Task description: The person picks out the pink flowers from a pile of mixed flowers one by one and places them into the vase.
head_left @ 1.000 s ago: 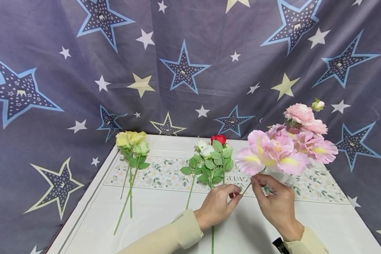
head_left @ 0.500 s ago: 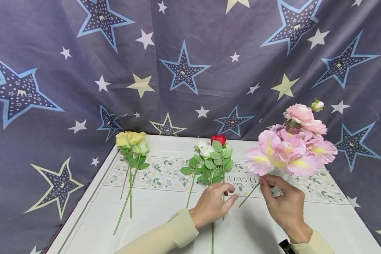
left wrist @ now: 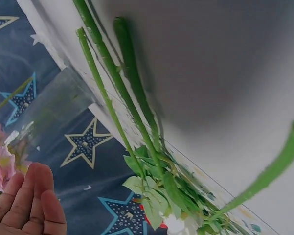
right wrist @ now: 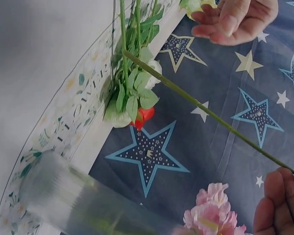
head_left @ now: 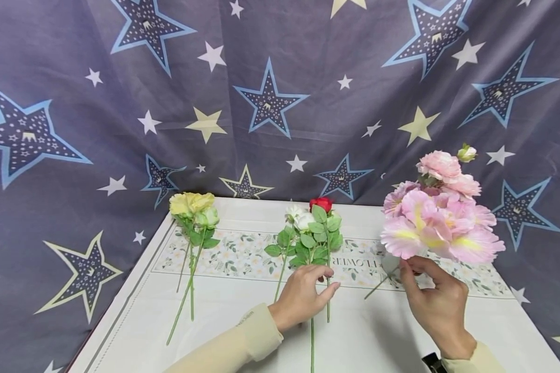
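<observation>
My right hand (head_left: 441, 305) pinches the stem of a pink artificial flower with yellow streaks (head_left: 420, 235), just below the bloom. Its thin green stem (right wrist: 200, 106) slants down to the left, the lower end free. Behind it stands a clear vase (right wrist: 73, 196) with other pink flowers (head_left: 441, 166) in it; in the head view the held bloom hides most of the vase. My left hand (head_left: 301, 294) holds nothing, fingers loosely bent, above the stems of the white and red roses. The red rose (head_left: 321, 204) and white roses (head_left: 302, 219) lie on the table.
Yellow and pale green flowers (head_left: 193, 207) lie at the table's left. A floral printed band (head_left: 247, 254) crosses the white table (head_left: 135, 311). A star-patterned curtain (head_left: 280, 150) hangs behind the far edge.
My right hand has carried the pink flower to the right, in front of the vase. My left hand has left the stem's lower end and drawn back left.
</observation>
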### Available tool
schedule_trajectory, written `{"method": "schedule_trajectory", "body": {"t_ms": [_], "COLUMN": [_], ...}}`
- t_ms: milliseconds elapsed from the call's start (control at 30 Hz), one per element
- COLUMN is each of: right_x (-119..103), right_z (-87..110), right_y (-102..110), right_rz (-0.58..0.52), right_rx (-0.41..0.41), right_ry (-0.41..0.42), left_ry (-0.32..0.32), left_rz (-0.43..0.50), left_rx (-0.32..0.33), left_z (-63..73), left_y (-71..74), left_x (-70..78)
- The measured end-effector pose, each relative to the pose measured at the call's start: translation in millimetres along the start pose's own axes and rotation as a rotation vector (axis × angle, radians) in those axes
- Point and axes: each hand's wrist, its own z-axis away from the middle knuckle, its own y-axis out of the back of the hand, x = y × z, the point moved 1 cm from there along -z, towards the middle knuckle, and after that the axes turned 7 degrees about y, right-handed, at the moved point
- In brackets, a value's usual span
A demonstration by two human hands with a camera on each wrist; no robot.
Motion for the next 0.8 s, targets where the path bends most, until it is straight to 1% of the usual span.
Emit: {"method": "schedule_trajectory", "body": {"t_ms": [133, 267, 433, 533, 800], "right_x": [2, 6, 16, 19, 20], "right_z": [-3.7, -5.2, -5.7, -7.1, -12.2], "right_y": [4, 9, 15, 18, 24], "right_rz": [0.011, 0.038, 0.021, 0.005, 0.024], "right_rx": [0.022, 0.026, 0.055, 0.091, 0.164], "right_ry": [-0.002, -0.007, -0.021, -0.020, -0.030], "left_ry": [0.010, 0.021, 0.027, 0.017, -0.039], "left_rz": [-0.023, -0.032, -0.041, -0.036, -0.015], "left_rx": [0.004, 0.000, 0.005, 0.017, 0.063], "left_z": [2.0, 4.2, 6.8, 6.6, 2.9], "left_y": [2.4, 5.1, 7.2, 8.2, 12.8], "left_x": [-4.3, -7.8, -11.9, -13.7, -14.0]}}
